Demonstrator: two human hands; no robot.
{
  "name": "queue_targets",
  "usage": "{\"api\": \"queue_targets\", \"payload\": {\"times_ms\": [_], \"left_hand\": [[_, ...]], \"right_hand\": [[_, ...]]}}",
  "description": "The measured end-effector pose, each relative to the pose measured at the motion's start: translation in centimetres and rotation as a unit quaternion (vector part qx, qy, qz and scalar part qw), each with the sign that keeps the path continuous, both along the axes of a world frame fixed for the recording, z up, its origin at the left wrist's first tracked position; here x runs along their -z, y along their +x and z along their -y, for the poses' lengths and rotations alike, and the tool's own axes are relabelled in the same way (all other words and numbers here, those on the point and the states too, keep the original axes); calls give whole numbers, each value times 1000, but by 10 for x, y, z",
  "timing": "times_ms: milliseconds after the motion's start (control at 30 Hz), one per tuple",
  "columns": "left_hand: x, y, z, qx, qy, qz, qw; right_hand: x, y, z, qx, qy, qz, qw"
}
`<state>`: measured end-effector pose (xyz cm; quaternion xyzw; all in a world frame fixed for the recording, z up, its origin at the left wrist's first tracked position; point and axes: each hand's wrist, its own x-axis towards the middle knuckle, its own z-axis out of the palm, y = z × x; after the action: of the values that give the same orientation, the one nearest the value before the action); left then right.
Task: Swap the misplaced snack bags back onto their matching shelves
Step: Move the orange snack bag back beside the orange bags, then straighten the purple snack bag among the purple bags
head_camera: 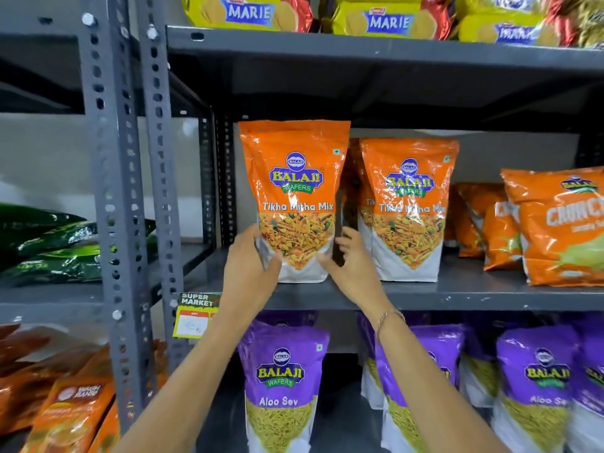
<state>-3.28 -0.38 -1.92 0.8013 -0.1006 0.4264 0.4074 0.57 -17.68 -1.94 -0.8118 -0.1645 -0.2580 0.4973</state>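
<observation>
An orange Tikha Mitha Mix bag (295,197) stands upright at the left end of the middle shelf (457,294). My left hand (250,259) grips its lower left edge and my right hand (351,261) grips its lower right edge. A second orange Tikha Mitha Mix bag (408,207) stands right beside it, with more behind. On the shelf below stand purple Aloo Sev bags, one at the left (282,384) and others to the right (536,387).
Orange Crunchex-type bags (562,227) lie at the right of the middle shelf. Yellow Marie biscuit packs (248,13) fill the top shelf. The neighbouring rack holds green bags (49,243) and orange bags (72,413) lower down. A price tag (194,317) hangs on the shelf edge.
</observation>
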Motion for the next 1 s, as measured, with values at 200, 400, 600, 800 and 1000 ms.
{"api": "queue_targets", "payload": {"times_ms": [200,400,600,800,1000], "left_hand": [[19,-25,61,111,-11,37,993],[71,-50,148,226,6,-77,971],[143,-48,280,280,44,-179,942],[222,-22,458,273,5,-324,906],[298,16,596,214,-8,-407,888]], "right_hand": [[41,-61,37,72,85,130,985],[118,-100,131,112,79,59,989],[200,-114,279,147,70,-51,985],[251,-89,457,197,84,-118,970],[291,-32,606,172,67,-196,963]]}}
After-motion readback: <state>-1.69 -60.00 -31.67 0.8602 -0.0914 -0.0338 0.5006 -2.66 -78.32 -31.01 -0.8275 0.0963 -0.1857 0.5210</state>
